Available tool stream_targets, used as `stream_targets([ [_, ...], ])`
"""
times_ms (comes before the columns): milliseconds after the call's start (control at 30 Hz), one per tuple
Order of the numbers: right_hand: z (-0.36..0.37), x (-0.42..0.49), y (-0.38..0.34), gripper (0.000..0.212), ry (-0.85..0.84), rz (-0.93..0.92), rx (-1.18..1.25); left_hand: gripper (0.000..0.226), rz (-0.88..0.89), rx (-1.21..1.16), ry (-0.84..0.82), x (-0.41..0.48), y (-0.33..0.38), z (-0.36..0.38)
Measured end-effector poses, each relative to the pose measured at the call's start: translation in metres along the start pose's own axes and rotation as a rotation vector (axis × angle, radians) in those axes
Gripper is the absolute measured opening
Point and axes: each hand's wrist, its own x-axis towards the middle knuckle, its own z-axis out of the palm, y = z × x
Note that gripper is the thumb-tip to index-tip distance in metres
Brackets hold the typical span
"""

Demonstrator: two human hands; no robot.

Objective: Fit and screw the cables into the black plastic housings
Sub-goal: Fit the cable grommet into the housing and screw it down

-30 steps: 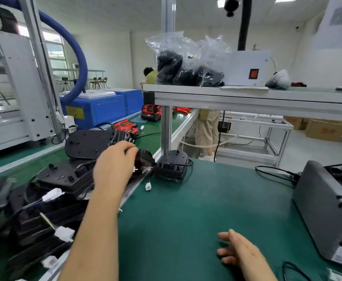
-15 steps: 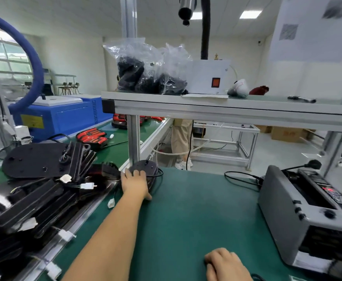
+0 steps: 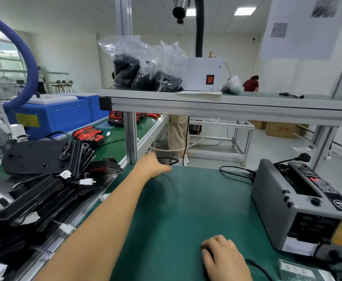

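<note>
Green mat (image 3: pixel 186 209) runs to the far post (image 3: pixel 130 136), where the left hand (image 3: pixel 151 166) reaches over a black cable (image 3: pixel 169 160), likely to fetch it, though whether it grasps I cannot tell; black housings (image 3: pixel 34 191) wait piled at the left, and the right hand (image 3: pixel 224 258) rests near, loosely curled and empty.

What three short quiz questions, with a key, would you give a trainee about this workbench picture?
1. True or false: the grey machine stands on the left side of the green mat.
2. What lies on the upper shelf next to the white box? A. clear bags of black parts B. a pile of cardboard boxes C. a coiled blue hose
3. Fill in: the ____ hand reaches to the far edge of the mat.
Key: 1. False, it stands on the right side. 2. A. 3. Left: the left hand.
</note>
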Motion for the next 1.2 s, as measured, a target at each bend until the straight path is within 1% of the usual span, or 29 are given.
stream_targets([
  [33, 0.000, -0.001, 0.000, 0.024, -0.001, 0.015, 0.032, 0.052, 0.012, -0.028, -0.016, -0.010, 0.010, -0.004],
  [100, -0.003, -0.003, 0.001, 0.019, 0.010, 0.046, 0.157, 0.067, 0.019, -0.023, -0.032, -0.035, 0.026, -0.006],
  [133, -0.006, -0.004, 0.002, 0.014, 0.026, 0.065, 0.244, 0.070, 0.022, -0.003, -0.024, -0.051, 0.033, -0.002],
  [200, -0.013, -0.005, 0.004, 0.011, 0.069, 0.117, 0.442, 0.067, 0.040, 0.019, -0.004, -0.088, 0.041, 0.012],
  [300, -0.022, -0.011, 0.009, 0.015, 0.138, 0.215, 0.717, 0.063, 0.093, 0.078, 0.021, -0.146, 0.046, 0.043],
  [367, -0.028, -0.019, 0.014, 0.019, 0.175, 0.245, 0.826, 0.063, 0.138, 0.147, 0.058, -0.179, 0.045, 0.060],
  [433, -0.032, -0.029, 0.018, 0.020, 0.186, 0.249, 0.863, 0.064, 0.172, 0.212, 0.117, -0.205, 0.043, 0.074],
  [533, -0.035, -0.043, 0.021, 0.018, 0.156, 0.260, 0.838, 0.071, 0.241, 0.297, 0.173, -0.239, 0.042, 0.084],
  [600, -0.035, -0.051, 0.023, 0.018, 0.120, 0.275, 0.794, 0.078, 0.294, 0.279, 0.205, -0.256, 0.042, 0.092],
  [700, -0.034, -0.061, 0.024, 0.016, 0.079, 0.277, 0.690, 0.096, 0.323, 0.261, 0.150, -0.273, 0.042, 0.098],
  [767, -0.031, -0.066, 0.024, 0.027, 0.059, 0.254, 0.548, 0.108, 0.336, 0.238, 0.111, -0.282, 0.037, 0.104],
  [833, -0.028, -0.072, 0.023, 0.036, 0.055, 0.231, 0.437, 0.115, 0.347, 0.230, 0.081, -0.290, 0.030, 0.110],
  [967, -0.022, -0.085, 0.020, 0.040, 0.053, 0.192, 0.331, 0.120, 0.394, 0.157, 0.044, -0.299, 0.022, 0.110],
  [1033, -0.022, -0.090, 0.021, 0.040, 0.060, 0.182, 0.290, 0.114, 0.454, 0.060, 0.054, -0.298, 0.007, 0.106],
  [1067, -0.023, -0.092, 0.021, 0.040, 0.065, 0.172, 0.253, 0.103, 0.446, -0.048, 0.079, -0.296, -0.001, 0.100],
  [1133, -0.024, -0.097, 0.022, 0.037, 0.098, 0.125, 0.190, 0.073, 0.407, -0.253, 0.103, -0.291, -0.017, 0.085],
  [1200, -0.024, -0.101, 0.019, 0.030, 0.152, 0.041, 0.198, 0.046, 0.435, -0.286, 0.117, -0.286, -0.030, 0.080],
])
